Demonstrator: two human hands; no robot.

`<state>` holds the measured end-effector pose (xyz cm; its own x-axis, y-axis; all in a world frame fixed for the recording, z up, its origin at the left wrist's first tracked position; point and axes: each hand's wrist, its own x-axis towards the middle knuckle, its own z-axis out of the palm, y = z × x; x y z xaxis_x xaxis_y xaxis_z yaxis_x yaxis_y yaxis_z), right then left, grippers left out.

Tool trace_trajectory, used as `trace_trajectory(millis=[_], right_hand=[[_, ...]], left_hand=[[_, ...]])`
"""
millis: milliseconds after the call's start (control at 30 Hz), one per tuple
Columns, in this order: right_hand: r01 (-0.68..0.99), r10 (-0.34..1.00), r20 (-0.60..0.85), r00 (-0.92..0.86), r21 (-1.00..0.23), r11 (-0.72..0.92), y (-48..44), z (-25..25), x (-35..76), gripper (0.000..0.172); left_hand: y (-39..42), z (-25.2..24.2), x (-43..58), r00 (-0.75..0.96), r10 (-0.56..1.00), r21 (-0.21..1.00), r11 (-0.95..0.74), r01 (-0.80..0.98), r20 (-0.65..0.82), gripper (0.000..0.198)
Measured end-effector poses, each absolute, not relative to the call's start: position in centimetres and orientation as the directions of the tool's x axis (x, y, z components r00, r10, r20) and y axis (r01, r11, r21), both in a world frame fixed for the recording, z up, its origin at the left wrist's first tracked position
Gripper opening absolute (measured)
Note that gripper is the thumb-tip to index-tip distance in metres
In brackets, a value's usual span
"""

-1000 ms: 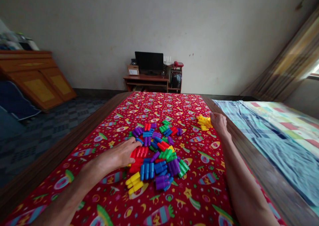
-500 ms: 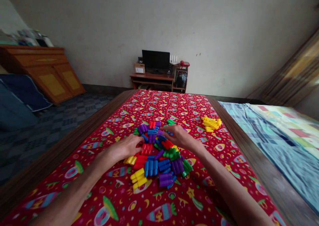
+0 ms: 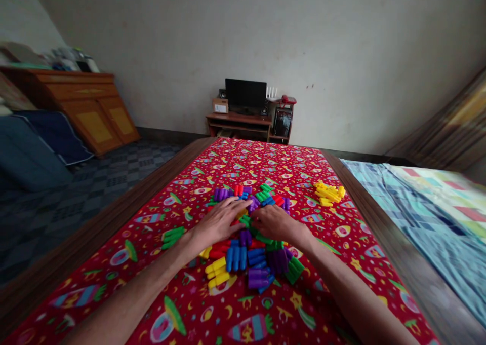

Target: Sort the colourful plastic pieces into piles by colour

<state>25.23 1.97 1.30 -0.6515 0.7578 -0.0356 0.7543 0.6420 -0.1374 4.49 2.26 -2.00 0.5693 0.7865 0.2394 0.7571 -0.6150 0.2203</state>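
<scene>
A loose pile of plastic toy blocks, each like joined rounded tubes, lies on the red cloth (image 3: 212,314). My left hand (image 3: 220,218) rests over the pile's left side, its fingers stretched out and the thumb apart, holding nothing I can see. On the right side of the pile, my right hand (image 3: 276,222) has its fingers curled down among the blocks. Its fingertips are hidden, so what they grip is unclear. Nearer to me are a blue block (image 3: 236,258), a yellow block (image 3: 217,272) and a purple block (image 3: 258,278). A green block (image 3: 173,237) lies beside my left wrist.
A separate heap of yellow blocks (image 3: 328,193) lies to the right on the cloth. The dark wooden table edge (image 3: 364,208) borders it, with a bed (image 3: 421,223) beyond. A desk with a monitor (image 3: 246,94) stands by the wall, and a wooden cabinet (image 3: 94,117) at left.
My left hand has moved right and its fingers have straightened over the pile. My right hand has come nearer to me, its fingers more curled. The green block left of my wrist now shows.
</scene>
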Motion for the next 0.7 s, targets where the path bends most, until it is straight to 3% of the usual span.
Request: trace_trajectory(millis=[133,233,367,433,500,700], right_hand=[[0.727,0.754,0.008,-0.657,-0.26,0.636,2.3,1.1,25.3,0.021],[0.765,0.798,0.053,-0.6,-0.254,0.592,2.5,0.7,25.0,0.022],[0.695,0.752,0.156,-0.641,-0.298,0.654,2.7,-0.1,24.4,0.023],[0.631,0.702,0.225,-0.676,-0.316,0.709,2.7,-0.5,24.2,0.029],[0.623,0.691,0.254,-0.677,-0.301,0.722,2.7,-0.4,24.0,0.023],[0.713,0.761,0.221,-0.609,-0.266,0.648,3.5,1.1,25.7,0.021]], left_hand=[[2.6,-2.3,3.7,0.508,0.844,0.124,-0.53,0.839,0.173,0.048],[3.2,-2.6,3.1,0.511,0.842,0.118,-0.533,0.838,0.174,0.037],[3.8,-2.6,2.9,0.5,0.85,0.284,-0.526,0.801,0.166,0.017],[3.8,-2.1,3.1,0.522,0.838,0.37,-0.54,0.756,0.158,0.018],[3.6,-1.5,3.4,0.535,0.829,0.406,-0.55,0.73,0.162,0.022],[3.4,-0.3,2.3,0.458,0.85,0.257,-0.518,0.816,0.259,0.025]])
